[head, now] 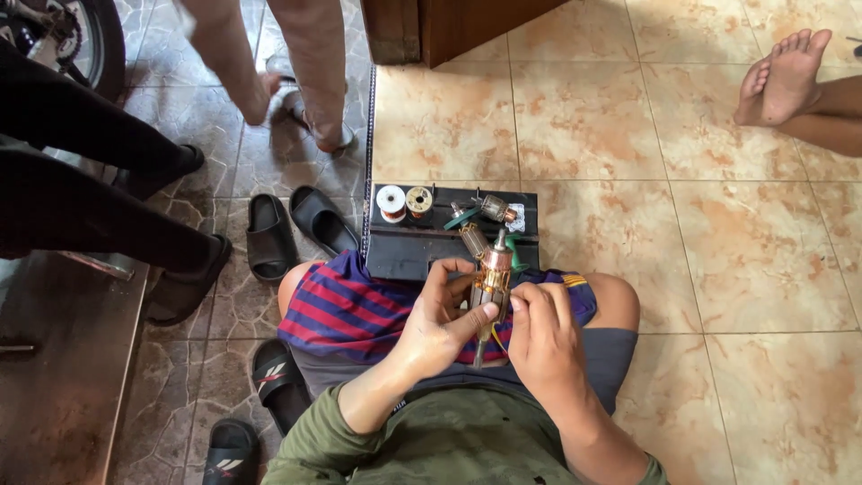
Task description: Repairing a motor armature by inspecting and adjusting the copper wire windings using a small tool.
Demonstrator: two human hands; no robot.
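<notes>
Hands are meeting over the lap, both working on one motor armature (491, 278) that is standing nearly upright between them. The left hand (435, 319) is closing around its lower body, thumb pressing against the copper-coloured core and fingers curling behind; the right hand (539, 337) is pinching at the same part from the other side, fingertips touching the windings near the bottom. A thin steel shaft is sticking out below the grip and a narrower collar is showing at the top. Judging by the look, the piece is behaving as dense and rigid, heavy for its bulk, with a smooth shaft that is likely offering poor purchase; the laminated core in the middle is giving the surest hold, while the fine wire coils are probably bruising easily and are best kept clear of hard squeezing. Just beyond the hands, a dark flat box (449, 235) is resting against the knees, carrying a white wire spool (391, 201), a tan spool (418, 199) beside it, and a second armature (492, 208) lying tilted near a green-handled tool (514, 248). A striped red and blue cloth (337, 310) is covering the lap. Black sandals (292, 224) are lying on the darker tiles to the left, near other people's legs, and a bare foot (783, 76) is resting well apart on the pale tiled floor (628, 153).
</notes>
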